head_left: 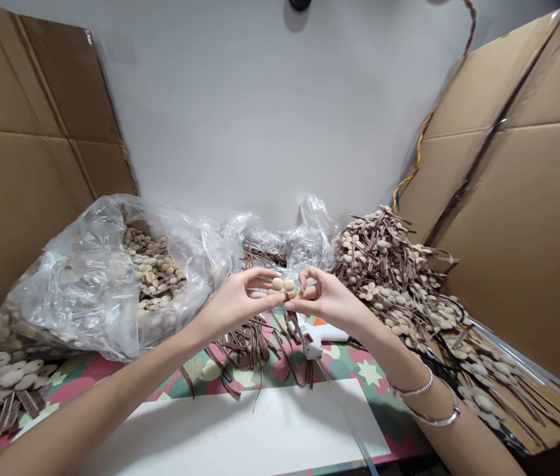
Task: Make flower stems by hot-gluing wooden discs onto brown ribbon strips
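Observation:
A small cream padded flower (283, 284) is pinched between the thumb and fingers of my left hand (240, 295). My right hand (328, 297) is closed at the flower's right side, its thumb tip against the base where a brown striped ribbon (291, 322) hangs down. Fingers partly hide the lower petals and the join with the ribbon. Just below my hands, a white glue gun (313, 338) rests on the table with a clear glue stick (349, 416) running toward me. Loose brown ribbons (247, 344) lie in a bunch to its left.
A clear plastic bag (86, 277) full of cream flowers stands at left, with more flowers (9, 373) in front. Flowers with ribbons are heaped (383, 258) at right. A white sheet (240, 430) covers the table front. Cardboard panels (522, 198) flank both sides.

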Motion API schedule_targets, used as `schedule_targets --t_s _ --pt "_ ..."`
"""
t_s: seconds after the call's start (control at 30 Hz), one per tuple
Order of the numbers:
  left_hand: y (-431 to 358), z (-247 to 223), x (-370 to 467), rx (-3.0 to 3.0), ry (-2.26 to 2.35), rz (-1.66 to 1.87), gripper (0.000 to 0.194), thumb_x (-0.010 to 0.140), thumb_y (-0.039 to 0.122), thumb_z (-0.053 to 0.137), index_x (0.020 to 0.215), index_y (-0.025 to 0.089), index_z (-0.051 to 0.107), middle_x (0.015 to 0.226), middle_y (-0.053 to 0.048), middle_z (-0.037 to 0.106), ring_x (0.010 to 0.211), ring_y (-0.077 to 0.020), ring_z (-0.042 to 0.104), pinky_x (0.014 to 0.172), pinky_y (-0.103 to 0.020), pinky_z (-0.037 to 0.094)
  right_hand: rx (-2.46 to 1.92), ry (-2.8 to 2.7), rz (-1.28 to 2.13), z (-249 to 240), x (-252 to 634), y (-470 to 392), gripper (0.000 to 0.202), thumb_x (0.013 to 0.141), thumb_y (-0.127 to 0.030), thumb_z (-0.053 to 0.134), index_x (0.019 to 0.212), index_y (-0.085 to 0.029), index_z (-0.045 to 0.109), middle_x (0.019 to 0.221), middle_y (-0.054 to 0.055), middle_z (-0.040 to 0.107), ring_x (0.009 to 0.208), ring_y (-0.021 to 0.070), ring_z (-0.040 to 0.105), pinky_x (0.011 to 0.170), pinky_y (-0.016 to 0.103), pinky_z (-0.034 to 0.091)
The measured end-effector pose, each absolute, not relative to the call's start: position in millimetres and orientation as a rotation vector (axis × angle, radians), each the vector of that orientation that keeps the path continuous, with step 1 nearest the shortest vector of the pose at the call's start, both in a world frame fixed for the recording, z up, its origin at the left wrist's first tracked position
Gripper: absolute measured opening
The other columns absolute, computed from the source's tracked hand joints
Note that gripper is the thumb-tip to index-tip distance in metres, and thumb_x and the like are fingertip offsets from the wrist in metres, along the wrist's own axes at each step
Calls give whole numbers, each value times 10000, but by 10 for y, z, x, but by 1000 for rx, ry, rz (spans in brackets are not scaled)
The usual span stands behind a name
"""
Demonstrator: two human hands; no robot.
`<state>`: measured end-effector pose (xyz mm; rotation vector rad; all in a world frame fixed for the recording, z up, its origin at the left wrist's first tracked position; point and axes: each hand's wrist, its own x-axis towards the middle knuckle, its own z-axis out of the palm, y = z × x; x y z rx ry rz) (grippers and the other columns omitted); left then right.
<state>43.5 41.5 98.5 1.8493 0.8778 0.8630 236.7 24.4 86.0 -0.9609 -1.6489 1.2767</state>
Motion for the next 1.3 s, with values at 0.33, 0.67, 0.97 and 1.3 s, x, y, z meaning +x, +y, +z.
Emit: schedule_targets --t_s 0.33,0.67,0.97,1.3 --pt "411 923 462 1865 847 918 225 767 295 600 955 171 613 971 -40 666 846 -164 645 730 -248 516 -962 -1638 1282 882 2352 223 387 676 -262 730 777 -209 360 505 -85 522 455 47 393 441 174 266" --pt "430 920 442 1866 844 947 222 757 318 608 924 172 597 921 -46 672 831 -175 640 726 -288 507 -1098 -1717 1174 917 2404 207 325 713 -288 686 898 -205 433 584 -36 591 499 75 434 449 191 319" --pt "484 916 435 1828 878 935 232 729 327 633 895 167 603 898 -48 678 836 -186 630 752 -299 486 -1098 -1759 1120 979 2429 206 127 726 -286 654 757 -163 651 619 7 601 549 103 517 497 234 382" --pt "495 893 433 1805 884 946 263 720 352 647 903 166 611 911 -51 666 849 -186 616 759 -301 466 -1126 -1802 1066 937 2434 205 126 757 -295 618 772 -174 652 661 26 632 598 121 529 531 251 391"
